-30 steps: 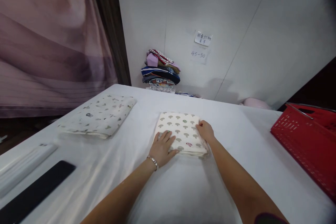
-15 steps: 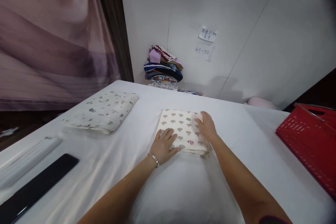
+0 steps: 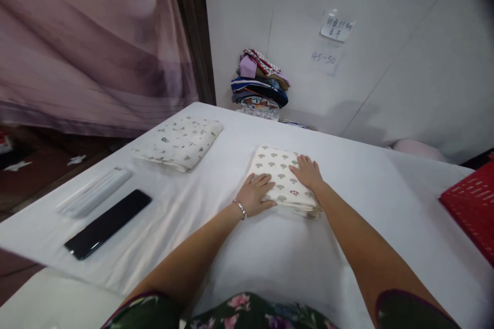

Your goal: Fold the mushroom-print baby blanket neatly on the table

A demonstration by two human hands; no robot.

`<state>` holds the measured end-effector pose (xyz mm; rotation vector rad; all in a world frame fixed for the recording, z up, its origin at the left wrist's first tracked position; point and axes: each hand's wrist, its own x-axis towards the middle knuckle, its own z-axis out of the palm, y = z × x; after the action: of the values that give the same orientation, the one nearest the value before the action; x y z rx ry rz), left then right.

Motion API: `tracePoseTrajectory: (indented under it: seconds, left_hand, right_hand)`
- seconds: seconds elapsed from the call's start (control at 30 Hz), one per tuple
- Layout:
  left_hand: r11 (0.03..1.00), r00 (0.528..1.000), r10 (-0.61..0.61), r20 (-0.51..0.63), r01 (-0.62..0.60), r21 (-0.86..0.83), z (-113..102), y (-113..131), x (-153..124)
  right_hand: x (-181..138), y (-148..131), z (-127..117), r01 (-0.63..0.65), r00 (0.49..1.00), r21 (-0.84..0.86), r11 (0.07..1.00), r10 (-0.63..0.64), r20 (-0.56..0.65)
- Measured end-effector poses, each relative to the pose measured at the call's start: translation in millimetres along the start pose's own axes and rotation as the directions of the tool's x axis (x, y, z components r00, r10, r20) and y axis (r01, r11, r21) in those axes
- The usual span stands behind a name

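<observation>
A folded cream cloth [image 3: 283, 180] with grey mushroom prints lies flat on the white table, its layered edge facing me. My left hand [image 3: 255, 195], with a bracelet at the wrist, rests on the cloth's near-left side, fingers spread. On its right side lies my right hand [image 3: 307, 170], palm down with the fingers stretched out. Neither hand grips the fabric. Farther left, a second folded cloth [image 3: 181, 143] with small leaf-like prints sits near the table's left edge.
A black phone-like slab [image 3: 108, 223] and a white, long flat object [image 3: 94, 192] lie on the table [image 3: 386, 236] at left. A red basket [image 3: 471, 205] stands at the right edge. Behind the table is a stack of folded fabrics [image 3: 259, 85] against the wall.
My view has shifted, so the table and cloths appear farther left or right than before. My right hand has moved from the cloth's right edge onto its top. The left hand stays on the cloth.
</observation>
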<state>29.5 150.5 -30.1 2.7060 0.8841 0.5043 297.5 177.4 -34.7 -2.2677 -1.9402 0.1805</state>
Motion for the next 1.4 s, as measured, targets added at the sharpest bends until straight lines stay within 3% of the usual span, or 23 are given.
tracePoseTrajectory:
  seconds: [0.1, 0.17, 0.33, 0.43, 0.57, 0.73, 0.9, 1.07, 1.17, 1.3, 1.4]
  left_hand:
    - [0.997, 0.999, -0.037, -0.016, 0.036, -0.069, -7, -10, -9]
    - [0.991, 0.996, -0.07, -0.054, 0.063, -0.119, -11, -20, -22]
    - [0.951, 0.963, -0.207, -0.173, 0.157, -0.266, -14, -36, -54]
    - [0.902, 0.927, -0.325, -0.187, 0.244, -0.355, -9, -33, -57]
    - [0.838, 0.896, -0.408, -0.177, 0.29, -0.462, -4, -28, -52]
    - [0.803, 0.89, -0.424, -0.17, 0.282, -0.526, -4, -29, -52]
    - [0.793, 0.891, -0.425, -0.158, 0.282, -0.54, -5, -28, -52]
    - [0.791, 0.869, -0.469, -0.158, 0.333, -0.514, -5, -25, -49]
    - [0.803, 0.866, -0.473, -0.164, 0.346, -0.486, -4, -25, -47]
    - [0.831, 0.878, -0.443, -0.183, 0.325, -0.452, -3, -25, -47]
    - [0.838, 0.885, -0.426, -0.188, 0.308, -0.451, -4, -26, -48]
  right_hand:
    - [-12, -7, -14, -0.004, 1.0, 0.035, 0.999, 0.004, 0.001]
    - [-30, -16, -21, 0.032, 0.997, 0.063, 0.997, -0.027, -0.079]
    - [-98, -46, -13, 0.376, 0.906, 0.207, 0.903, -0.312, -0.287]
    - [-123, -62, -1, 0.478, 0.859, 0.249, 0.842, -0.389, -0.332]
    - [-129, -73, 7, 0.448, 0.87, 0.227, 0.864, -0.363, -0.334]
    - [-125, -79, 7, 0.389, 0.896, 0.22, 0.895, -0.311, -0.317]
    - [-122, -85, 5, 0.249, 0.952, 0.316, 0.915, -0.172, -0.253]
    - [-118, -88, 6, 0.179, 0.963, 0.337, 0.924, -0.094, -0.252]
    - [-122, -90, 11, 0.263, 0.922, 0.278, 0.924, -0.156, -0.355]
    - [-132, -98, 19, 0.489, 0.781, 0.094, 0.867, -0.387, -0.489]
    - [-135, -106, 21, 0.459, 0.788, -0.013, 0.888, -0.414, -0.457]
